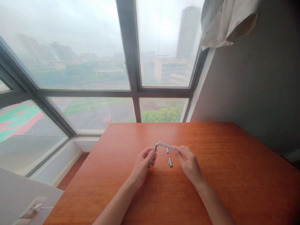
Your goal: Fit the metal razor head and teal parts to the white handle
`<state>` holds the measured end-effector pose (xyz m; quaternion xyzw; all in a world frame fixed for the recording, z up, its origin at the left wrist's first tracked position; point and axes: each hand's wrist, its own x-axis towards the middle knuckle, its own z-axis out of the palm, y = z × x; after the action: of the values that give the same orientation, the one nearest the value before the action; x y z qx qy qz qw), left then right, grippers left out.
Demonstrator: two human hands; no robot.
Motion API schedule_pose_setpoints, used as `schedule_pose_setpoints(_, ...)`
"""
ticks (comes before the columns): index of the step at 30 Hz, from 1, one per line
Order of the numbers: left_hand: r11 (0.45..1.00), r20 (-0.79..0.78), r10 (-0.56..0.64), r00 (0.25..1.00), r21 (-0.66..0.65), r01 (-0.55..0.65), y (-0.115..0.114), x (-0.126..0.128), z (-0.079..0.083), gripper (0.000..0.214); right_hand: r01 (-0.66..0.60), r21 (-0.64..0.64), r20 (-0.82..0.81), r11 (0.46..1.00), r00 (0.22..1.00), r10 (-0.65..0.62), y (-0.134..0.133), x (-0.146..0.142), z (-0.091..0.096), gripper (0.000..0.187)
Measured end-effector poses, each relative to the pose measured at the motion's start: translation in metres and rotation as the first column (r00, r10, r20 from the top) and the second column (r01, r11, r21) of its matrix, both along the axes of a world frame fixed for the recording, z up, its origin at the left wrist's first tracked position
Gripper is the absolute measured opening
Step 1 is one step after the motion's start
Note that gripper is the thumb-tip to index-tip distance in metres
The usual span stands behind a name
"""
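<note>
My left hand point(144, 161) is closed round a slim dark handle with a bent metallic neck point(156, 147), which looks like a razor handle. Between the thumb and fingers of my right hand point(189, 161) is a pale grey, slender stick point(166, 145), slanting up to the left. Its far end meets or nearly meets the top of the metallic neck; whether they touch I cannot tell. On the table between my hands lies a small black-and-green bar point(170, 162), like a razor cartridge. A second such bar point(167, 150) lies beyond it, close under the stick.
The reddish-brown wooden table point(211, 137) reaches to a large window with a grey frame point(132, 92). At the right is a grey wall point(253, 87), with a light curtain point(225, 23) hanging above. A wall socket point(34, 207) with a plug and white cable is at lower left.
</note>
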<state>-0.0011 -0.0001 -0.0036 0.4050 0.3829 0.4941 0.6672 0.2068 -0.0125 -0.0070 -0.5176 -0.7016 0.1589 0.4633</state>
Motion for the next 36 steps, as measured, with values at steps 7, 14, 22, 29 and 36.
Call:
schedule_pose_setpoints(7, 1.0, 0.02, 0.014, 1.0, -0.008, -0.014, -0.0002, 0.0, 0.0017, 0.029, 0.05, 0.023, 0.036, 0.998, 0.998, -0.051, 0.0002, 0.0021, 0.0004, 0.025)
schedule_pose_setpoints(14, 1.0, 0.052, -0.002, 0.999, -0.024, 0.004, -0.0006, -0.0004, 0.0026, 0.029, 0.065, 0.042, 0.012, 0.997, 0.998, -0.066, -0.0004, 0.0025, 0.0008, 0.024)
schedule_pose_setpoints(22, 0.998, 0.063, -0.053, 0.997, -0.04, 0.055, -0.0007, 0.0014, 0.0017, 0.031, 0.032, 0.041, 0.012, 0.999, 0.999, -0.033, -0.0004, 0.0005, 0.001, 0.025)
schedule_pose_setpoints(29, 0.998, 0.058, -0.049, 0.997, -0.036, 0.051, -0.0002, 0.0004, 0.0004, 0.03, 0.03, 0.045, -0.019, 0.999, 0.999, -0.029, 0.0003, 0.002, 0.0003, 0.023)
schedule_pose_setpoints(36, 0.997, 0.046, -0.07, 0.996, -0.033, 0.072, -0.0016, 0.0028, 0.002, 0.033, -0.007, 0.02, -0.039, 1.0, 0.999, 0.008, -0.0015, -0.0002, 0.0051, 0.024)
